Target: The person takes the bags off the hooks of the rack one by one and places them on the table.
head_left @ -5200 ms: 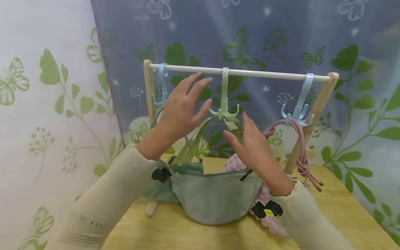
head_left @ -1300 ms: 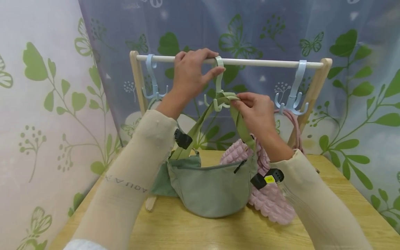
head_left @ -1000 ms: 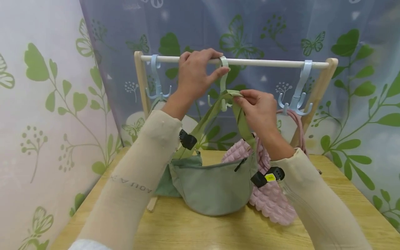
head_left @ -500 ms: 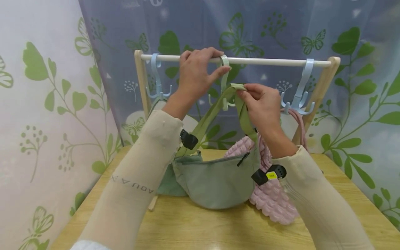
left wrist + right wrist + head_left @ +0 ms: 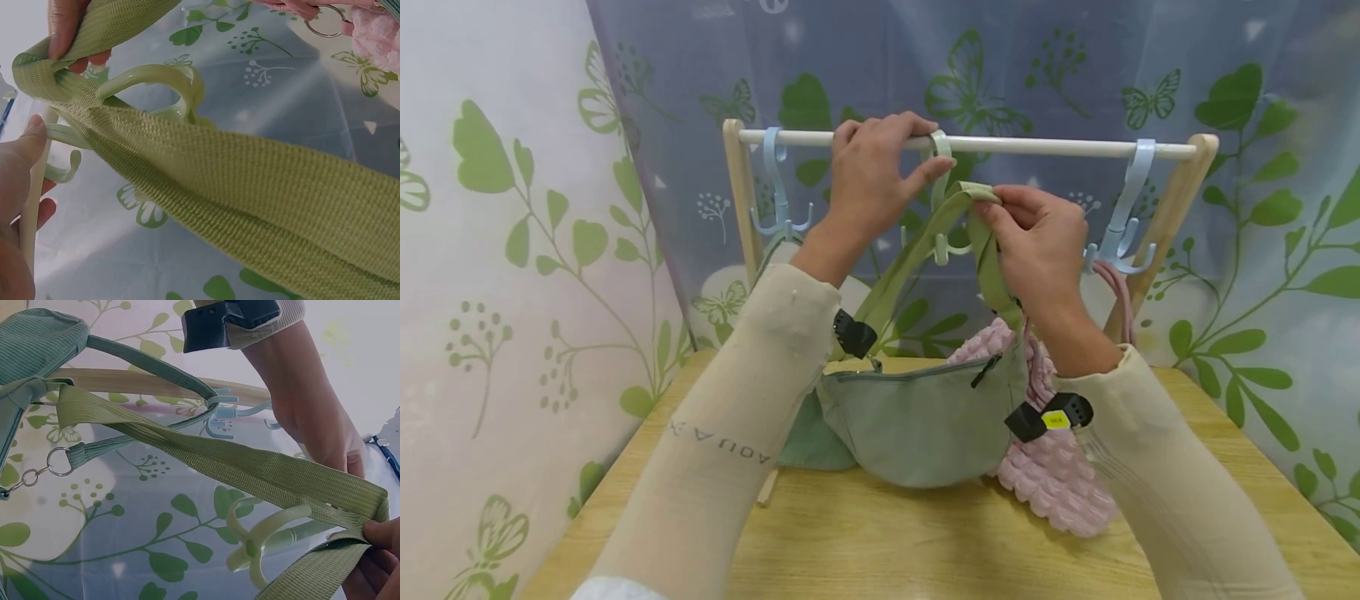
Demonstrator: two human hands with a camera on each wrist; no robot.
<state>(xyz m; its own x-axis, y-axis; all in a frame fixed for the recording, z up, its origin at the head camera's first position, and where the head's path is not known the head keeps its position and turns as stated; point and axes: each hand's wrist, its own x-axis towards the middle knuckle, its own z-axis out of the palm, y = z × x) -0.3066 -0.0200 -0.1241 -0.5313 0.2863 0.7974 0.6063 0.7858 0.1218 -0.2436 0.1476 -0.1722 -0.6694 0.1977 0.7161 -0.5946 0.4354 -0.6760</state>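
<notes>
My right hand [image 5: 1045, 242] pinches the light green webbing strap [image 5: 917, 250] at its top fold. The strap stands above the prongs of the middle green hook [image 5: 940, 250], overlapping them in the head view. Below hangs the grey-green crescent bag [image 5: 925, 429], its zipper along the top. My left hand [image 5: 872, 167] holds the top of the green hook at the white rail [image 5: 1037, 146], fingers over the rail and thumb against the hook. In the right wrist view the strap [image 5: 250, 469] runs beside the pronged end of the green hook [image 5: 256, 544].
A light blue hook [image 5: 778, 192] at the left holds a darker green bag [image 5: 812, 437]. Another light blue hook [image 5: 1120, 233] at the right carries a pink cord [image 5: 1120, 304]; a puffy pink bag [image 5: 1056, 487] lies below. The rack's wooden post [image 5: 1180, 192] stands on the wooden table [image 5: 880, 550].
Both hands came from open beside the hook to the rail and the strap. The right hand has raised the strap off the hook's prongs, and the grey-green bag has risen with it.
</notes>
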